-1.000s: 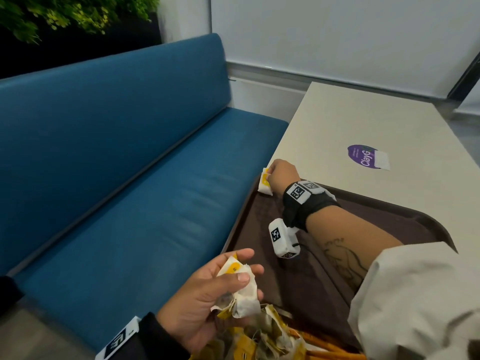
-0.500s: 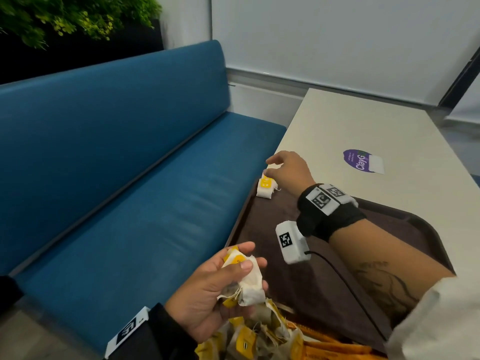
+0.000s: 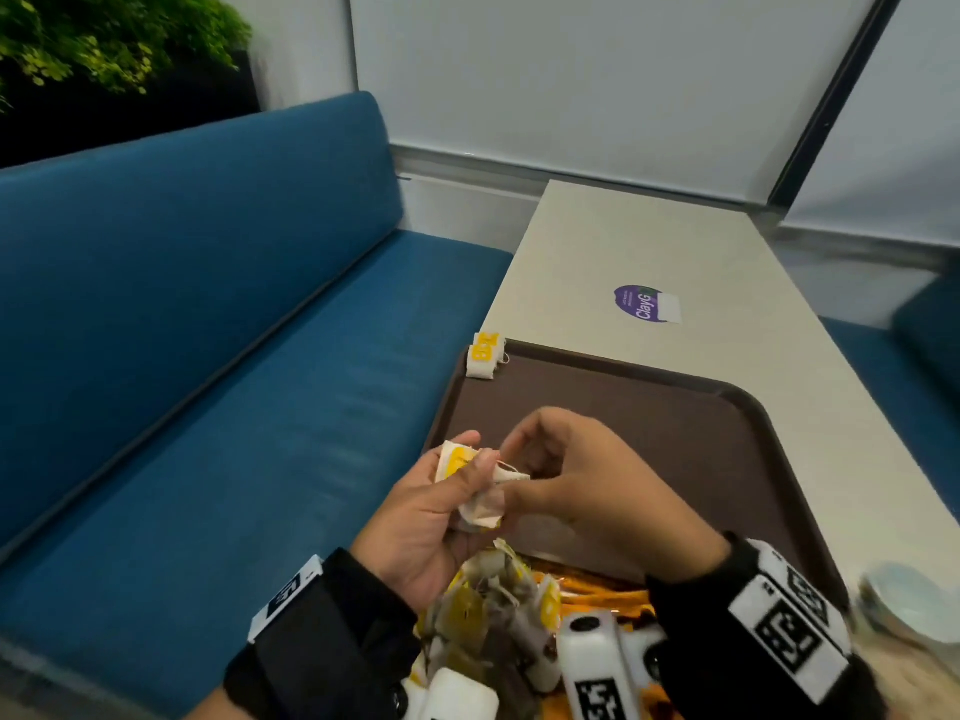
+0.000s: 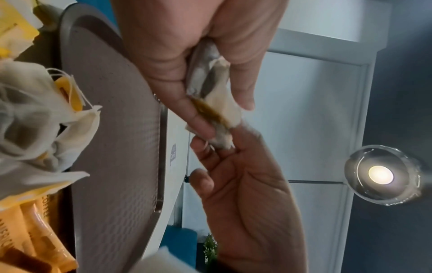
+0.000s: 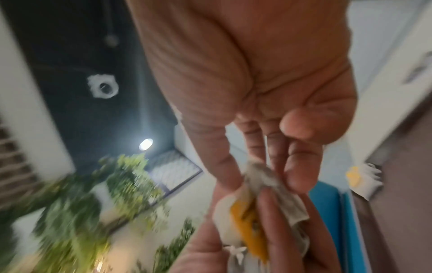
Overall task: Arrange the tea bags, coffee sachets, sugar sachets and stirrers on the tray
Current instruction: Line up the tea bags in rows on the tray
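Closest to me, a pile of tea bags (image 3: 493,605) lies on the tray (image 3: 675,423). Above it my left hand (image 3: 431,517) grips a small bunch of tea bags (image 3: 480,483), and my right hand (image 3: 587,480) pinches one of them. Far off, two tea bags (image 3: 482,356) sit in the tray's corner on the surface (image 3: 649,252).

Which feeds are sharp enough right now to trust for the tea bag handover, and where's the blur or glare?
Head view: sharp on the left hand, right hand and tea bag; bottom-right corner smeared. Left wrist view: mostly clear, tea bag tip softened, ceiling lamp flaring. Right wrist view: heavy motion blur, plants streaked, fingers soft.
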`<move>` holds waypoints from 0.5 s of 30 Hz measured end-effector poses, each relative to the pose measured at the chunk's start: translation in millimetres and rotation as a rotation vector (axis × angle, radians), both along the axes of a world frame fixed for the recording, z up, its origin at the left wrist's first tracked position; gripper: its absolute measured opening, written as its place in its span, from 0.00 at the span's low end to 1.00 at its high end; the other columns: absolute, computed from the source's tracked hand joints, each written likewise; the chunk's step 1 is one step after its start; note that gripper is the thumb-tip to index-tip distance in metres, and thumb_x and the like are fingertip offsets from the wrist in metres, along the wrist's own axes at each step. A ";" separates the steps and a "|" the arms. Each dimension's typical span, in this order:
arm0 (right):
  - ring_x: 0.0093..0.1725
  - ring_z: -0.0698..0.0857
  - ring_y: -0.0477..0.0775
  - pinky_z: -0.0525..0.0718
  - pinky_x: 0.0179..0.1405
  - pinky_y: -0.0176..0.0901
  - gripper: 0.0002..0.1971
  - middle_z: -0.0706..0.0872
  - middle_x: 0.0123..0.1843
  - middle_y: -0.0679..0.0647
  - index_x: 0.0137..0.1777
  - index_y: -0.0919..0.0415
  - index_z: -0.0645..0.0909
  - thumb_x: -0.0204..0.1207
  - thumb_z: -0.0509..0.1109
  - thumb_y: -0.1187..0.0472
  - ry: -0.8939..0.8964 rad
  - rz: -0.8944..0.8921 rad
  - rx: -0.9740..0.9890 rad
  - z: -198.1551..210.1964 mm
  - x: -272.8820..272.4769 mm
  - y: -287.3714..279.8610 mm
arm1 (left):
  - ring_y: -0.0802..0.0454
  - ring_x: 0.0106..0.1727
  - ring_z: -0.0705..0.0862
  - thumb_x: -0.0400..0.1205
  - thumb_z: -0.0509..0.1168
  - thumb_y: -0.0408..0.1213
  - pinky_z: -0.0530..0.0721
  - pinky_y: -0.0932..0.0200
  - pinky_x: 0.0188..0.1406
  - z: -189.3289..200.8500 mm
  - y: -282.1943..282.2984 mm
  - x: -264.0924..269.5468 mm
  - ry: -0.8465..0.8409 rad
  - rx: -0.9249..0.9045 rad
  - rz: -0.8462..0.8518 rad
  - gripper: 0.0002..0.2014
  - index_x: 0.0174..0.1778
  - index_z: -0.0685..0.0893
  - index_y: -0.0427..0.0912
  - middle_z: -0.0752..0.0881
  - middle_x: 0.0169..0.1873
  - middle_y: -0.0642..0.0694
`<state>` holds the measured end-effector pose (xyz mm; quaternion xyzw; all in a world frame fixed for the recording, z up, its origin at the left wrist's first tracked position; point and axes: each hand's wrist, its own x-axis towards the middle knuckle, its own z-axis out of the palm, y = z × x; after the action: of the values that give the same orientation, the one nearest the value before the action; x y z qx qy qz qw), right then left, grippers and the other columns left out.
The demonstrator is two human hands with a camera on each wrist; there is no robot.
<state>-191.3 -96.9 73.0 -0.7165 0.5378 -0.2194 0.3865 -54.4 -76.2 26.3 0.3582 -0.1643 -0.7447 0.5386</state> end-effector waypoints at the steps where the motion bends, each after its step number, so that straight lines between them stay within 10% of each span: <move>1: 0.39 0.85 0.50 0.83 0.39 0.40 0.12 0.88 0.41 0.53 0.46 0.56 0.83 0.64 0.80 0.62 -0.034 -0.036 0.040 0.7 -5.4 3.4 | 0.51 0.30 0.88 0.63 0.68 0.31 0.88 0.57 0.25 0.6 1.6 -0.5 -0.013 -0.019 -0.018 0.24 0.58 0.79 0.42 0.87 0.41 0.40; 8: 0.29 0.82 0.38 0.76 0.24 0.28 0.02 0.87 0.36 0.52 0.42 0.60 0.85 0.74 0.71 0.66 -0.277 -0.244 0.145 -3.6 -25.2 26.0 | 0.48 0.39 0.89 0.59 0.67 0.18 0.89 0.57 0.29 2.3 13.4 -4.8 -0.036 -0.108 -0.104 0.33 0.61 0.78 0.42 0.86 0.52 0.39; 15: 0.27 0.80 0.31 0.73 0.22 0.21 0.05 0.86 0.39 0.50 0.44 0.56 0.84 0.78 0.67 0.65 -0.321 -0.310 0.019 0.9 -32.8 32.8 | 0.50 0.33 0.89 0.71 0.64 0.30 0.87 0.60 0.23 10.8 17.0 -6.3 0.083 -0.089 -0.062 0.19 0.59 0.80 0.40 0.89 0.44 0.41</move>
<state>-224.1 -64.1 73.9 -0.5775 0.5752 -0.3821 0.4355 -60.7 -59.2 37.1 0.2974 -0.1856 -0.7671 0.5372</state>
